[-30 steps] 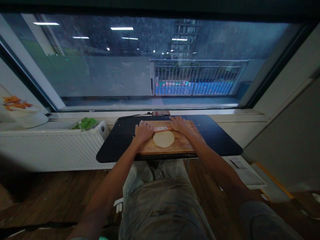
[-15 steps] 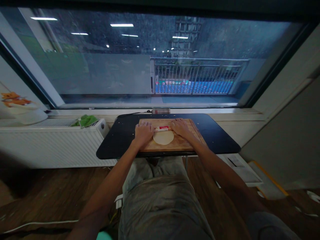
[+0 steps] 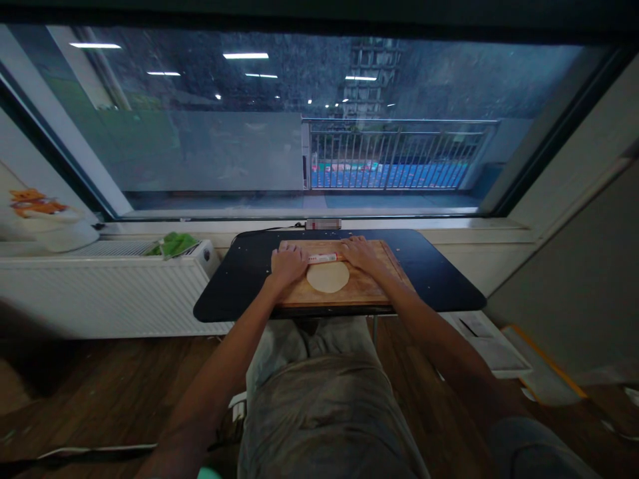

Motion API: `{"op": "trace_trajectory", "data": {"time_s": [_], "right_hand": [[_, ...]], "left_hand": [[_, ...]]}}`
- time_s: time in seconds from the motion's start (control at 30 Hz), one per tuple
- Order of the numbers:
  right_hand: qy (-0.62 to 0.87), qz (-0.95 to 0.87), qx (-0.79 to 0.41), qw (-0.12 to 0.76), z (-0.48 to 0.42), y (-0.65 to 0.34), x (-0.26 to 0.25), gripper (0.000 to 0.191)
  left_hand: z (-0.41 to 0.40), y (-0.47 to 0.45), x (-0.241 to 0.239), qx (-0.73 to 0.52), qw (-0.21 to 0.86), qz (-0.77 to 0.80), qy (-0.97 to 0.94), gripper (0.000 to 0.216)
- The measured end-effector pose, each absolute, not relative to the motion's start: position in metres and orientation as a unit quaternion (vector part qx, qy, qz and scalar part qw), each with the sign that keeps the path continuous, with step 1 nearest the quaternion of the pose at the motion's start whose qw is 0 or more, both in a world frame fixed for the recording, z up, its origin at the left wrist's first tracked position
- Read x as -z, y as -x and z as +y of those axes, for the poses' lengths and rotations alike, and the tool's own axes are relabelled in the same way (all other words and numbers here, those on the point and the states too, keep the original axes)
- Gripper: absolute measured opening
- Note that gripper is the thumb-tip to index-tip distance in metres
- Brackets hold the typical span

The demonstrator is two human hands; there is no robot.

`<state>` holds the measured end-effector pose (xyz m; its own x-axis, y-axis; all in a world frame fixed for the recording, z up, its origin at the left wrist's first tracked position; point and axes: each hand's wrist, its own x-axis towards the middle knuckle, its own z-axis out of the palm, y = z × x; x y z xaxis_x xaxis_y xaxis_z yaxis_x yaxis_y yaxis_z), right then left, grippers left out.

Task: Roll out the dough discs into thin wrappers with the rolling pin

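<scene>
A flat round of pale dough [image 3: 328, 277] lies on a wooden board [image 3: 359, 291] set on a small black table [image 3: 429, 273]. A rolling pin with a red and white label [image 3: 323, 258] rests across the dough's far edge. My left hand [image 3: 288, 261] presses flat on the pin's left end, fingers stretched forward. My right hand [image 3: 362, 253] lies flat on its right end the same way. Both forearms reach over my lap to the board.
A white radiator [image 3: 100, 293] stands left of the table with a green cloth [image 3: 172, 244] on top. A small device [image 3: 322, 224] lies on the sill behind the table. A wide window fills the back; wooden floor and white items lie at the right.
The pin and both hands have stayed at the dough's far edge, shifting only slightly back and forth; the camera moved a little.
</scene>
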<state>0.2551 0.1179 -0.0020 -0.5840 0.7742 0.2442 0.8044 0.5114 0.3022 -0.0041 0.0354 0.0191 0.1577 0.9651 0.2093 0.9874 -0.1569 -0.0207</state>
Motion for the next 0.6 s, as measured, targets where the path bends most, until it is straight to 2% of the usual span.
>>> {"op": "trace_trajectory", "data": {"time_s": [0.23,0.6], "right_hand": [[0.472,-0.859,0.194,0.038,0.094,-0.256,0.001,0.039],[0.495,-0.848,0.188,0.026,0.114,-0.248,-0.003,0.039]], "left_hand": [[0.013,0.000,-0.014,0.091,0.114,-0.622,0.769,0.051],[0.030,0.000,-0.020,0.083,0.091,-0.643,0.756,0.051]]}}
